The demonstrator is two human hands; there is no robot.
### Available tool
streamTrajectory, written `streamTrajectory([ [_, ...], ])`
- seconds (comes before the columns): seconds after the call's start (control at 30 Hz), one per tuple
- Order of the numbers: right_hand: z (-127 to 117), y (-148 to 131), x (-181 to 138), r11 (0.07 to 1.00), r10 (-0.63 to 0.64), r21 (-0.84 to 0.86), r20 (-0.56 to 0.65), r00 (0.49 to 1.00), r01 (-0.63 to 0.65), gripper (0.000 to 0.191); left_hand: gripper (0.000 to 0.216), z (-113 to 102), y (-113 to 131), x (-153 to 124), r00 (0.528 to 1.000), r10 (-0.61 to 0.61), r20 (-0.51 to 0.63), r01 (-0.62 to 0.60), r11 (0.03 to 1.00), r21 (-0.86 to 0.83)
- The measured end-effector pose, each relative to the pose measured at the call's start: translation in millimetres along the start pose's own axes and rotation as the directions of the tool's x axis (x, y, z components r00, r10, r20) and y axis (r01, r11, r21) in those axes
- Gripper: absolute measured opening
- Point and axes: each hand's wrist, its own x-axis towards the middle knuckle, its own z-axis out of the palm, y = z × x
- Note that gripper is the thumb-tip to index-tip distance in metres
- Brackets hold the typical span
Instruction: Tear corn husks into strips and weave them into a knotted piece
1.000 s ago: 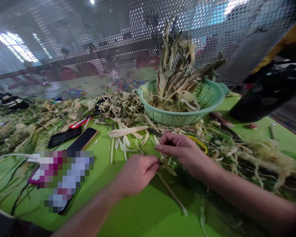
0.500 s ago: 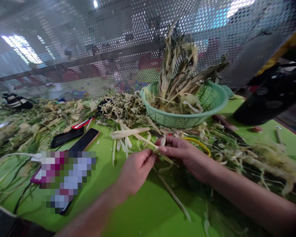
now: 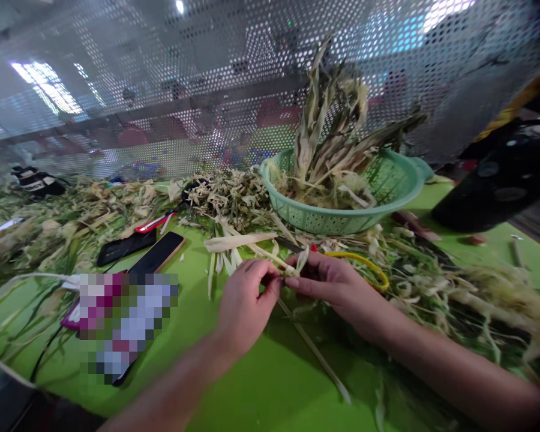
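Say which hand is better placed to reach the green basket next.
Likely the right hand: it is nearer the green basket, though it pinches pale husk. The left hand sits farther off, to the left.

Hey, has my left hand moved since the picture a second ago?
Yes, slightly: against the brown-edged phone, your left hand sits a little further left and higher in the view.

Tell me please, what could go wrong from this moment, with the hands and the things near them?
The thin, pale husk piece at the fingertips of the left hand and right hand might tear or slip. The right hand could catch the yellow loop close beside it. Loose husks might also cover the red tool lying next to their pile.
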Motion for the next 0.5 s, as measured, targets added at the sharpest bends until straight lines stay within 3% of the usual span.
streamTrajectory([
  [0.27, 4, 9, 0, 0.997, -0.067, 0.041, -0.048, 0.997, 0.069, 0.027, 0.013, -1, 0, -2, 0.978, 0.205, 0.041, -0.207, 0.926, 0.314],
  [0.5, 6, 13, -1, 0.997, 0.009, 0.083, -0.078, 0.997, -0.002, 0.032, 0.016, -5, 3, 1, 0.955, 0.224, 0.195, -0.265, 0.940, 0.217],
])
